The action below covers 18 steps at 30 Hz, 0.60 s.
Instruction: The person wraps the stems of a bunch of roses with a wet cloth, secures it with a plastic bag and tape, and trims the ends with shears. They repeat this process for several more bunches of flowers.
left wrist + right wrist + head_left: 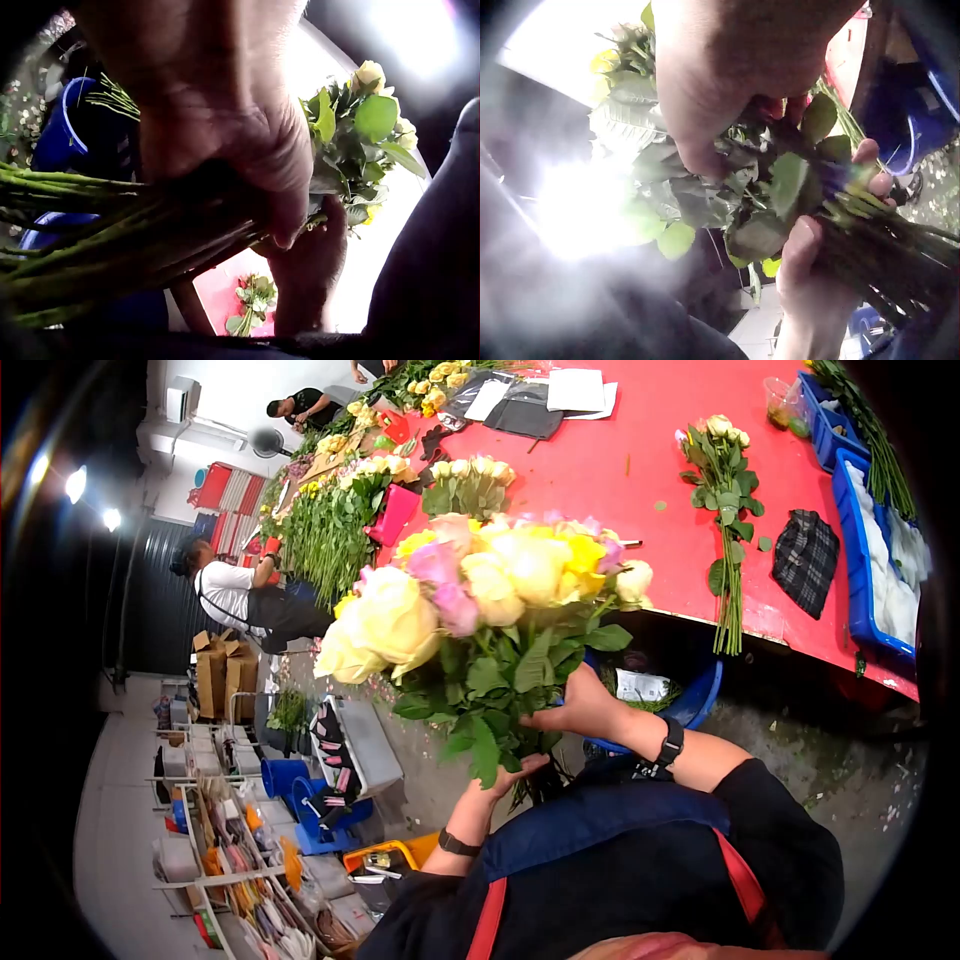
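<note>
A bouquet of cream, yellow and mauve-pink roses (490, 590) is held upright in front of the body, its green leaves below the blooms. My left hand (232, 135) grips the bundle of long stems (97, 240), which fan out past the wrist. Higher up, my right hand (727, 82) holds the bouquet among its leaves (787, 184), thumb on the near side and fingers partly hidden behind the foliage. In the head view the left hand (512, 775) sits just under the leaves, with the right hand (582, 705) beside it.
A red table (640, 480) carries a smaller rose bunch (728, 490), a dark checked cloth (806, 560), blue crates (850, 550) and heaps of flowers (330, 530). Below its edge stands a blue tub (705, 700). Shelves (230, 830) line the left; a person (230, 590) works beyond.
</note>
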Tool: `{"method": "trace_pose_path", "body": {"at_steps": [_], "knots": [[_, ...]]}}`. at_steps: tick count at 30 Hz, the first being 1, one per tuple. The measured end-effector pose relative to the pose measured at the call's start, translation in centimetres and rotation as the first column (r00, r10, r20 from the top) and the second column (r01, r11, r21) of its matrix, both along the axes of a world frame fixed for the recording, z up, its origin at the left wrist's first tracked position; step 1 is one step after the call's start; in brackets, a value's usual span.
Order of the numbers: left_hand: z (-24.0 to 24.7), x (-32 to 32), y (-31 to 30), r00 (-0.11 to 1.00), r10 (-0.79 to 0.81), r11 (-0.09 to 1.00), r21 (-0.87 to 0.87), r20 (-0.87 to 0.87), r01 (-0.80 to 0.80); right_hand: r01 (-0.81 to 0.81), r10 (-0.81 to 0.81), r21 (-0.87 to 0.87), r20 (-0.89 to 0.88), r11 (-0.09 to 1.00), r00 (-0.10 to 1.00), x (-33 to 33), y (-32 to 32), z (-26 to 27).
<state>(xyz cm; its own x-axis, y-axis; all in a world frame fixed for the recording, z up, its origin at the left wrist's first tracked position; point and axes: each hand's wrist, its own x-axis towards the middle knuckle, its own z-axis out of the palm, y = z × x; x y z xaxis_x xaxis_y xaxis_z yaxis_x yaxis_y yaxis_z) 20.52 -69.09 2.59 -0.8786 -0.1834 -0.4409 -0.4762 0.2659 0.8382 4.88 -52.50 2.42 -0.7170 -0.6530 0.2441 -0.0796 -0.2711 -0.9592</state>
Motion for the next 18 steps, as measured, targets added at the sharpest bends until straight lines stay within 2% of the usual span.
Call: {"method": "trace_pose_path", "body": {"at_steps": [1,2,3,5,6,7,9,11,13,14,15,16,17,18], "knots": [[0.2,0.3,0.0,0.995,0.086,0.986,0.142,0.05,-0.092,0.0,0.0,-0.02,-0.014,1.0,1.0,0.1,-0.5,0.4],[0.4,0.6,-0.4,0.99,0.125,0.979,0.152,0.066,-0.134,0.032,-0.033,-0.034,-0.051,0.999,0.998,0.2,-1.3,0.7],[0.5,0.9,-0.8,0.983,0.164,0.971,0.161,0.082,-0.176,-0.021,0.019,-0.024,-0.066,0.999,0.998,0.2,-2.5,0.6],[-2.1,2.2,-3.3,0.974,0.055,0.995,0.095,-0.221,-0.035,-0.13,0.129,-0.001,-0.094,0.992,0.987,-0.1,-5.2,0.5],[-1.0,1.6,-2.8,0.969,0.099,0.967,0.251,-0.226,-0.04,-0.347,0.352,0.196,0.008,0.917,0.936,-0.8,-6.0,2.2],[-0.7,2.4,-3.1,0.942,0.225,0.94,0.309,-0.248,-0.144,-0.547,0.531,0.355,0.151,0.758,0.834,-1.6,-6.5,4.4],[-0.9,4.3,-4.8,0.895,0.376,0.901,0.32,-0.239,-0.293,-0.505,0.522,0.146,-0.125,0.851,0.843,-1.8,-9.4,2.3],[-1.1,5.9,-6.6,0.851,0.454,0.868,0.347,-0.265,-0.355,-0.373,0.44,0.266,-0.267,0.889,0.857,-3.1,-10.7,0.4],[-3.0,7.8,-9.5,0.818,0.543,0.832,0.248,-0.188,-0.495,-0.329,0.518,0.556,-0.224,0.764,0.826,-8.0,-12.1,-4.0],[-3.0,7.8,-10.6,0.773,0.558,0.826,0.284,-0.302,-0.486,-0.194,0.4,0.604,-0.228,0.773,0.888,-10.3,-11.4,-6.9],[-3.8,8.6,-12.2,0.737,0.638,0.763,0.316,-0.223,-0.564,0.175,0.188,0.603,-0.49,0.778,0.851,-12.5,-10.2,-9.3],[-3.7,8.1,-12.8,0.647,0.714,0.7,0.317,-0.269,-0.64,0.453,0.226,0.836,-0.527,0.309,0.819,-13.7,-9.0,-9.2],[-3.1,7.3,-13.3,0.549,0.776,0.629,0.316,-0.31,-0.71,0.612,0.088,0.752,-0.646,0.246,0.758,-14.7,-8.1,-11.1],[-2.5,6.6,-14.0,0.519,0.787,0.612,0.31,-0.334,-0.728,0.672,0.124,0.73,-0.684,0.128,0.719,-15.5,-7.5,-12.5]]}}
